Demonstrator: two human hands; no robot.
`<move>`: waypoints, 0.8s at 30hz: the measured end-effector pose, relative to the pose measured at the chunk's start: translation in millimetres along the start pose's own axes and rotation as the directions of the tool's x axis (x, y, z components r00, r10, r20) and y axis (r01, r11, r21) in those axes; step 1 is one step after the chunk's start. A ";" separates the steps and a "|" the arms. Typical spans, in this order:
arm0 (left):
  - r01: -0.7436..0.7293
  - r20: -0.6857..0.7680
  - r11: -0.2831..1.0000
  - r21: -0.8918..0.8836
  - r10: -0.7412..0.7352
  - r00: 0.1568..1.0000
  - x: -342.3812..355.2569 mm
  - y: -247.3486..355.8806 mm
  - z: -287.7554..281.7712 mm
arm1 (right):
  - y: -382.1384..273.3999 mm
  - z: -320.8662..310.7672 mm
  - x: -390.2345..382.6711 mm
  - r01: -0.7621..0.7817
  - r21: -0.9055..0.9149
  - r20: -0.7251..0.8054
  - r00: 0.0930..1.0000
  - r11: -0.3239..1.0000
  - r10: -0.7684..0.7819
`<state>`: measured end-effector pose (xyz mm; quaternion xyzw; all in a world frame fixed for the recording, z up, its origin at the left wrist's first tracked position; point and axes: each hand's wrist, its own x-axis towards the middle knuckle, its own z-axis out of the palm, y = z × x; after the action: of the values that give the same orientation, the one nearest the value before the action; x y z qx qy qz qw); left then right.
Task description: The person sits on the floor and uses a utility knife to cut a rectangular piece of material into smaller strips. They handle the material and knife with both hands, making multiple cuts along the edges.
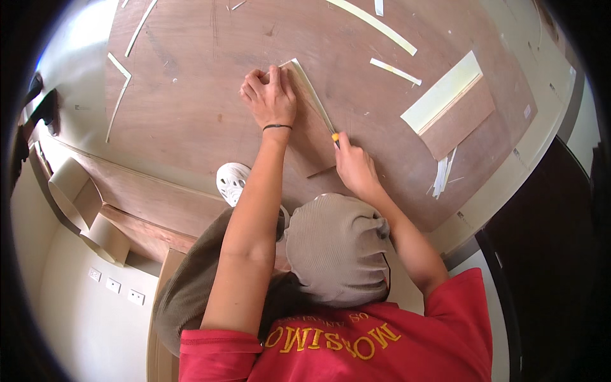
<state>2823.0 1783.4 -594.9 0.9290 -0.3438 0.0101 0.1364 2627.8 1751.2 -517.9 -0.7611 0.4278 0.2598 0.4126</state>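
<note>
A narrow wooden board (307, 143) lies on the large brown plywood sheet, with a pale strip (312, 92) along its right edge. My left hand (270, 99) is closed over the board's far end, fingers curled and pressing down. Beside the board's right edge, my right hand (356, 165) grips what looks like a utility knife (335, 137); only its yellow tip end shows, touching the pale strip. The rest of the knife is hidden in my fist. To the right lies another wooden board (458, 118) with a pale sheet (442, 92) along its far side.
Pale offcut strips (375, 27) are scattered over the plywood sheet (191, 83), with several more thin strips (440, 175) by the right board. Long wooden panels (159, 197) and a curled pale sheet (73, 188) lie at the left. A white clog (233, 181) shows beside my left forearm.
</note>
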 end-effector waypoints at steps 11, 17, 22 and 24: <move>0.004 0.014 1.000 0.014 -0.004 1.000 -2.1 -2.4 6.0 | 51.9 43.5 -65.6 -0.222 0.005 0.096 0.971 0.975 0.220; -0.001 0.052 1.000 0.030 0.000 0.999 -3.5 -0.1 3.4 | 70.8 70.7 -88.6 -0.241 -0.068 0.040 0.969 0.968 0.244; -0.002 0.028 1.000 -0.001 0.002 1.000 2.7 2.7 1.8 | 67.8 48.6 -88.8 -0.189 -0.096 -0.060 0.981 0.977 0.184; 0.005 0.020 1.000 0.003 -0.005 1.000 -1.7 1.5 2.9 | 48.8 25.8 -81.9 -0.124 -0.024 -0.128 0.985 0.992 0.120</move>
<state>2820.6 1782.6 -597.5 0.9301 -0.3430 0.0008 0.1317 2543.6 1794.6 -489.9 -0.7549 0.4946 0.2427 0.3558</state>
